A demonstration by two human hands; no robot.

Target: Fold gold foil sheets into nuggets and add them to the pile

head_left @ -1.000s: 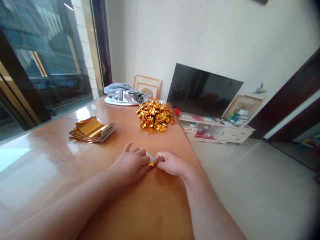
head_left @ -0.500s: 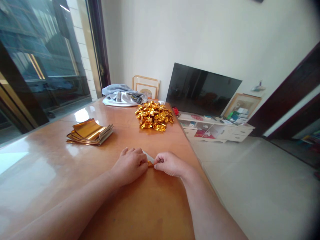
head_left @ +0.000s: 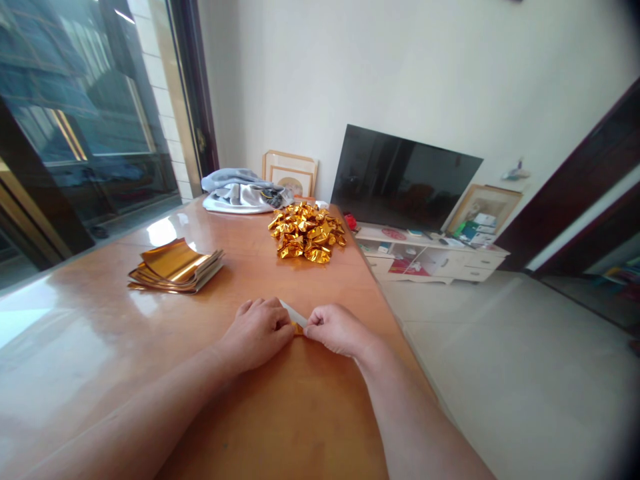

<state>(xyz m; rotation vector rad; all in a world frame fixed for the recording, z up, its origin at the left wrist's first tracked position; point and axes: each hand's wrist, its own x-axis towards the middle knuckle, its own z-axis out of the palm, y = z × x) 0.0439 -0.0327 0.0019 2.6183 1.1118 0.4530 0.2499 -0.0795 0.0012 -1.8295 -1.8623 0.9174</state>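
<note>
My left hand (head_left: 255,335) and my right hand (head_left: 337,330) meet at the near part of a glossy wooden table (head_left: 280,413), pinching a small folded piece of gold foil (head_left: 299,327) between them. Its white back (head_left: 293,312) sticks up past my left fingers, and most of the piece is hidden by my fingers. Farther left lies a stack of flat gold foil sheets (head_left: 175,268), its top sheet curling up. Straight ahead sits a heap of crumpled gold foil pieces (head_left: 306,235), out of reach of neither hand's touch.
A grey and white cloth bundle (head_left: 245,193) lies at the far end of the table, with a framed picture (head_left: 290,172) behind it. To the right, past the table edge, are a tiled floor (head_left: 500,373), a low white cabinet (head_left: 430,259) and a leaning television (head_left: 405,177).
My left fingers have curled down over the foil, and both hands sit closer together. The whole view has drifted slightly, and the foil stack and heap have not visibly moved on the table.
</note>
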